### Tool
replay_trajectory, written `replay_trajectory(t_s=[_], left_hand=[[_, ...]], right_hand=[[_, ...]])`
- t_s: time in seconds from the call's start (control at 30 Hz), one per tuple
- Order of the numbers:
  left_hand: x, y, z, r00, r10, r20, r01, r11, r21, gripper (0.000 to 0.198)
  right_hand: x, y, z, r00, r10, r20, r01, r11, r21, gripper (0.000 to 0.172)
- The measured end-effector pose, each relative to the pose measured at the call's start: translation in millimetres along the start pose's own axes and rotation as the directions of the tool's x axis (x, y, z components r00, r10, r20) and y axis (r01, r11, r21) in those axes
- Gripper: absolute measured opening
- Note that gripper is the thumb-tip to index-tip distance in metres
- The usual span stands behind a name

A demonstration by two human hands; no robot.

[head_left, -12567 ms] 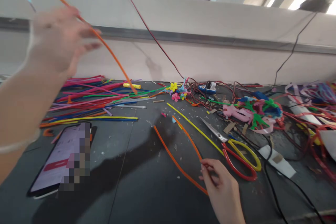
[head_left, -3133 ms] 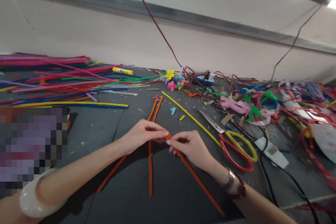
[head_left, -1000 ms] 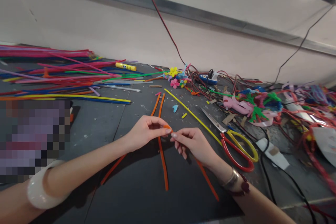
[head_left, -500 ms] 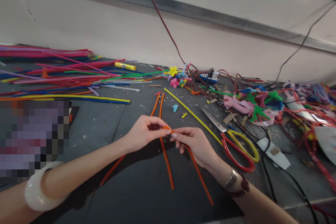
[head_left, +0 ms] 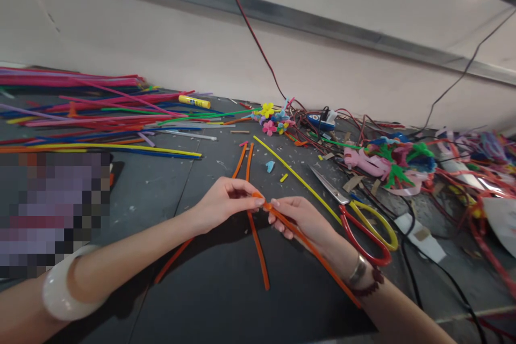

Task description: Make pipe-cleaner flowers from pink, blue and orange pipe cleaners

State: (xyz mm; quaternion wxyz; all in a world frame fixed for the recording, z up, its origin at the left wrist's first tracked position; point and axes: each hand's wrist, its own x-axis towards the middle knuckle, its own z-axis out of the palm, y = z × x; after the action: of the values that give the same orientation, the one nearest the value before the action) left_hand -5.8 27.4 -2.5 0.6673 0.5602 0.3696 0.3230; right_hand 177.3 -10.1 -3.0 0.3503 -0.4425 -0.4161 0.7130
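Between my hands is an orange pipe cleaner (head_left: 318,255), its far end bent into a small loop. My left hand (head_left: 226,201) pinches that looped end between thumb and fingertips. Close beside it, my right hand (head_left: 304,220) has its thumb and fingers closed around the same pipe cleaner near the loop. The long tail runs down to the right across my right hand and wrist. Beneath my hands, two more orange pipe cleaners (head_left: 258,252) lie on the dark table (head_left: 209,295), partly hidden by my left hand and forearm.
Scissors (head_left: 363,226) with red and yellow handles lie right of my right hand, beside a yellow pipe cleaner (head_left: 296,177). Bundled coloured pipe cleaners (head_left: 100,113) and a yellow tube (head_left: 194,101) are at the back left. Pipe-cleaner flowers (head_left: 270,118), a pink glue gun (head_left: 366,162) and tangled cables stand behind.
The pipe cleaner's tail has swung up and right, from hanging below my right hand to lying across it and the wrist. My right fingertips have shifted slightly right.
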Motion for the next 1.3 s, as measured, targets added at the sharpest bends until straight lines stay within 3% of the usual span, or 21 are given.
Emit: replay_trajectory(t_s=[0.07, 0.13, 0.23, 0.3, 0.33, 0.4, 0.47, 0.53, 0.6, 0.67, 0.77, 0.93, 1.0, 1.07, 1.17, 1.3], left_hand=[[-0.4, 0.4, 0.2, 1.0, -0.004, 0.018, 0.003, 1.0, 0.017, 0.006], [-0.8, 0.6, 0.7, 1.0, -0.013, 0.024, 0.013, 1.0, 0.023, 0.007], [-0.9, 1.0, 2.3, 0.999, -0.043, 0.003, 0.043, 0.999, -0.015, 0.006], [-0.8, 1.1, 3.9, 0.996, -0.086, -0.016, 0.084, 0.994, -0.069, 0.006], [-0.6, 1.0, 4.8, 0.993, -0.115, -0.023, 0.112, 0.989, -0.1, 0.006], [0.1, 0.2, 6.4, 0.984, -0.175, -0.025, 0.169, 0.972, -0.162, 0.007], [0.9, -1.0, 7.1, 0.976, -0.216, -0.019, 0.207, 0.955, -0.21, 0.008], [1.8, -2.1, 6.5, 0.974, -0.228, -0.013, 0.219, 0.947, -0.234, 0.009], [2.4, -2.7, 5.0, 0.975, -0.22, -0.007, 0.212, 0.949, -0.235, 0.009], [2.7, -2.6, 3.6, 0.981, -0.196, 0.016, 0.194, 0.954, -0.227, 0.009], [1.5, -1.8, 4.2, 0.985, -0.15, 0.091, 0.163, 0.973, -0.163, 0.015], [-6.0, -3.1, 16.1, 0.975, -0.11, 0.192, 0.104, 0.994, 0.041, 0.019], [-9.8, -4.8, 22.1, 0.973, -0.101, 0.205, 0.09, 0.994, 0.061, 0.019], [-12.8, -6.8, 26.8, 0.967, -0.123, 0.221, 0.122, 0.992, 0.019, 0.02], [-15.0, -9.3, 29.9, 0.956, -0.169, 0.239, 0.194, 0.977, -0.085, 0.023], [-15.2, -9.6, 29.1, 0.975, -0.144, 0.166, 0.168, 0.976, -0.139, 0.025]], right_hand=[[2.2, 1.1, -1.7, 0.995, 0.082, 0.062, -0.089, 0.988, 0.125, 0.023], [2.6, 2.1, -0.7, 0.99, 0.114, 0.084, -0.125, 0.981, 0.145, 0.021], [-0.4, 1.9, 4.0, 1.0, 0.022, 0.003, -0.021, 0.997, -0.073, 0.023], [-3.8, 1.4, 6.1, 0.986, -0.155, -0.065, 0.124, 0.929, -0.348, 0.021], [-5.4, 1.4, 6.2, 0.961, -0.271, -0.059, 0.206, 0.841, -0.5, 0.02], [-7.9, 2.1, 4.4, 0.884, -0.464, 0.065, 0.351, 0.563, -0.748, 0.019], [-9.1, 3.8, 1.2, 0.812, -0.536, 0.229, 0.439, 0.304, -0.845, 0.021], [-8.8, 6.2, -1.1, 0.782, -0.553, 0.289, 0.463, 0.203, -0.863, 0.023], [-7.6, 8.3, -1.0, 0.78, -0.586, 0.22, 0.431, 0.249, -0.867, 0.022], [-5.8, 8.9, 1.2, 0.795, -0.602, 0.071, 0.386, 0.413, -0.825, 0.02], [-2.4, 6.4, 6.2, 0.825, -0.55, -0.13, 0.357, 0.685, -0.635, 0.018], [-0.8, -0.6, 15.7, 0.894, -0.372, -0.252, 0.314, 0.918, -0.242, 0.015], [-3.2, -3.3, 19.3, 0.923, -0.3, -0.242, 0.277, 0.953, -0.124, 0.016], [-6.2, -5.8, 21.4, 0.929, -0.283, -0.239, 0.263, 0.958, -0.113, 0.017], [-8.6, -9.7, 19.8, 0.903, -0.323, -0.283, 0.28, 0.943, -0.182, 0.017], [-12.4, -19.6, 10.1, 0.873, -0.351, -0.339, 0.262, 0.923, -0.282, 0.02]])
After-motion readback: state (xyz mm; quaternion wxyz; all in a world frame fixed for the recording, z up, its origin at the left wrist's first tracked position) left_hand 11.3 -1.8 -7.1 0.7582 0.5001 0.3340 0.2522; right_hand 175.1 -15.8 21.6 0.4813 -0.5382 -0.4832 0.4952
